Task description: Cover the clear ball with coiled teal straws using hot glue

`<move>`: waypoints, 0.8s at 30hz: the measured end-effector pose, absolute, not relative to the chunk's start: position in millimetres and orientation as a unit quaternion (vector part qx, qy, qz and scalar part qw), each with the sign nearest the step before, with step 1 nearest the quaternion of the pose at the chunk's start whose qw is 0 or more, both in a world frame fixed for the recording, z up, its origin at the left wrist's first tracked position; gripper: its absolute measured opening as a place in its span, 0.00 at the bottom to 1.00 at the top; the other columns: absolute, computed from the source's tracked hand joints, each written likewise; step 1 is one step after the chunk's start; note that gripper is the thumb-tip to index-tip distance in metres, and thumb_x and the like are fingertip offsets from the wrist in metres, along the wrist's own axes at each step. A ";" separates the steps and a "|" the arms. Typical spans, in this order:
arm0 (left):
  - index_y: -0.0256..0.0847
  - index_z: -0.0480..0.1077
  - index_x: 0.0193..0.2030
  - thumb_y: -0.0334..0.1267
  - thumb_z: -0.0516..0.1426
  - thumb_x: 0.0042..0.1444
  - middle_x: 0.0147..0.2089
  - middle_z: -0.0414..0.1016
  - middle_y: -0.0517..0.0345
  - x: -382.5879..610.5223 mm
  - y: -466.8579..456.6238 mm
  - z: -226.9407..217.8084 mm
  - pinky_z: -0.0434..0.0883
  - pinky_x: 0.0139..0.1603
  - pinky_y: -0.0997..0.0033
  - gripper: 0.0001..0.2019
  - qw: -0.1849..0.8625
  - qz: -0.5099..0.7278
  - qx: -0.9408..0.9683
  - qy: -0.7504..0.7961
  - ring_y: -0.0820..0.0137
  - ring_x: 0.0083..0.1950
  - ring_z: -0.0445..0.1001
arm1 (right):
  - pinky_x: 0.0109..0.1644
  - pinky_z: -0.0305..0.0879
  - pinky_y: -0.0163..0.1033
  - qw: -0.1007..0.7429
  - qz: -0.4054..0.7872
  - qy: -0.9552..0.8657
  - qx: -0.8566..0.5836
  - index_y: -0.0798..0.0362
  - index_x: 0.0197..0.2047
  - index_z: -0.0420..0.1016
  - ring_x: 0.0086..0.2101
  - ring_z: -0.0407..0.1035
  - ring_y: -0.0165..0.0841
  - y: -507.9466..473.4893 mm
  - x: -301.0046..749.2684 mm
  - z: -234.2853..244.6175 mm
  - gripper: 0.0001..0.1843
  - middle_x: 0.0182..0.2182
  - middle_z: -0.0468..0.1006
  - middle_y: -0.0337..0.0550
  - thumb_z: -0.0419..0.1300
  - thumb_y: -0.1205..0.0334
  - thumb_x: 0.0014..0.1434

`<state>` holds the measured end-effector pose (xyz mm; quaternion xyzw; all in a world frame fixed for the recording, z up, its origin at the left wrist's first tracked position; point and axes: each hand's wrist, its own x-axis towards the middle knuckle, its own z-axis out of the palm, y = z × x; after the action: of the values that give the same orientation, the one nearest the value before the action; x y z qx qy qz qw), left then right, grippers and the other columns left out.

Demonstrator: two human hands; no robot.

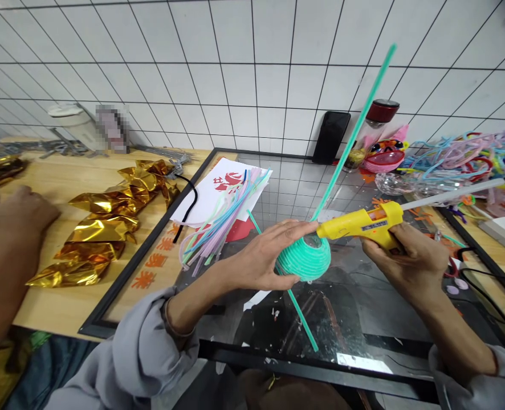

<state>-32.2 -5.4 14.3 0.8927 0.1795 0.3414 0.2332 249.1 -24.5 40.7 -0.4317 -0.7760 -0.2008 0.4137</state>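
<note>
My left hand (263, 256) is closed round a green bowl shape coiled from pipe cleaner (307, 261), fingers over its far side and thumb at the near side. From the coil's rim a long straight green stem (355, 134) rises up and to the right. My right hand (406, 262) grips a yellow hot glue gun (359, 224) with a white glue stick (453, 193) in its back end. The gun's nozzle end is by my left fingertips, above the coil's rim; the very tip is hidden. Another green pipe cleaner (302, 320) lies on the glass beneath.
Pastel pipe cleaners (222, 213) lie on white paper (210, 182) to the left. Shiny gold foil (102, 228) and another person's hand (17, 208) are farther left. A phone (332, 136) leans on the wall; a pipe cleaner heap (470, 156) and a black cable (487, 285) are right.
</note>
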 end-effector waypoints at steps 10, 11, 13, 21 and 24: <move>0.49 0.42 0.76 0.40 0.63 0.56 0.73 0.62 0.44 -32.8 -6.1 15.9 0.57 0.75 0.41 0.47 0.237 0.335 0.893 0.185 0.49 0.73 0.61 | 0.22 0.47 0.37 0.399 -0.174 -0.788 -0.435 0.49 0.24 0.59 0.17 0.54 0.25 -25.0 257.0 44.0 0.17 0.18 0.63 0.31 0.63 0.62 0.58; 0.48 0.42 0.76 0.39 0.64 0.56 0.73 0.61 0.43 -32.9 -6.2 16.0 0.57 0.75 0.41 0.47 0.236 0.335 0.893 0.185 0.49 0.73 0.61 | 0.22 0.47 0.36 0.401 -0.171 -0.788 -0.434 0.49 0.24 0.59 0.17 0.54 0.25 -25.0 257.1 44.5 0.17 0.18 0.62 0.31 0.63 0.62 0.58; 0.48 0.42 0.77 0.40 0.64 0.56 0.73 0.61 0.43 -33.0 -6.2 16.0 0.57 0.75 0.41 0.47 0.236 0.333 0.894 0.185 0.49 0.74 0.61 | 0.22 0.47 0.36 0.404 -0.171 -0.788 -0.431 0.49 0.24 0.59 0.17 0.53 0.24 -24.9 256.6 45.0 0.17 0.18 0.62 0.30 0.64 0.62 0.57; 0.48 0.42 0.77 0.40 0.64 0.56 0.73 0.61 0.44 -32.7 -5.6 13.9 0.56 0.76 0.42 0.47 0.241 0.336 0.892 0.185 0.49 0.74 0.60 | 0.22 0.47 0.36 0.418 -0.184 -0.772 -0.443 0.48 0.23 0.57 0.17 0.52 0.25 -25.4 249.3 41.9 0.18 0.18 0.61 0.30 0.63 0.64 0.57; 0.48 0.42 0.77 0.40 0.64 0.56 0.73 0.61 0.44 -32.7 -6.2 14.8 0.57 0.76 0.41 0.47 0.243 0.335 0.891 0.186 0.49 0.74 0.60 | 0.21 0.47 0.36 0.426 -0.181 -0.772 -0.436 0.48 0.23 0.56 0.17 0.52 0.25 -25.6 248.0 41.5 0.19 0.18 0.59 0.30 0.63 0.65 0.57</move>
<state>-32.7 -6.2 14.8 0.8912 0.1861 0.3346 0.2434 248.0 -25.6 41.5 -0.4362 -0.7717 -0.1809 0.4260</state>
